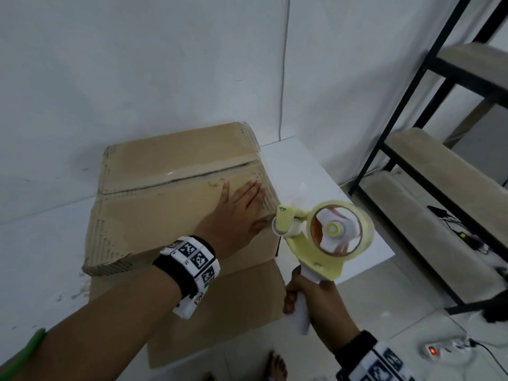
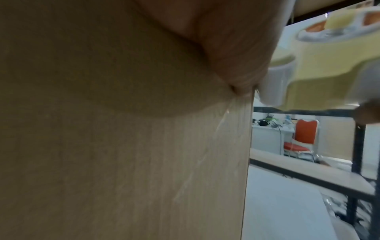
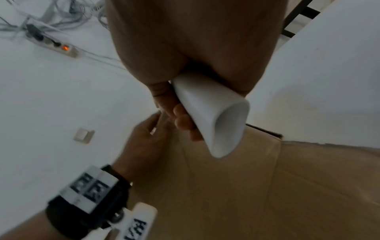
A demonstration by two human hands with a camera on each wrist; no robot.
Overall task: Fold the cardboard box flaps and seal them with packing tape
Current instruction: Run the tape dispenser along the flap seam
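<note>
The cardboard box [image 1: 170, 204] sits on the white bench [image 1: 324, 182], set against the white wall [image 1: 137, 64], its top flaps folded shut and a strip of clear tape [image 1: 176, 173] running along the seam between them. One more flap [image 1: 220, 306] hangs open from the near side toward the person. The left hand [image 1: 237, 213] lies flat on the near top flap by the box's right edge, its grip apart with the fingers straight and pressed to the cardboard. Just beside that edge, the right hand [image 1: 305, 295] has its grip clamped on the white handle [image 3: 213, 116] of the yellow tape dispenser [image 1: 327, 237], which carries a roll of packing tape [image 1: 341, 228] held off the box's right corner. To the right stands a black-framed shelf [image 1: 439, 166], and a power strip [image 1: 445, 350] with a lit switch lies on the floor.
</note>
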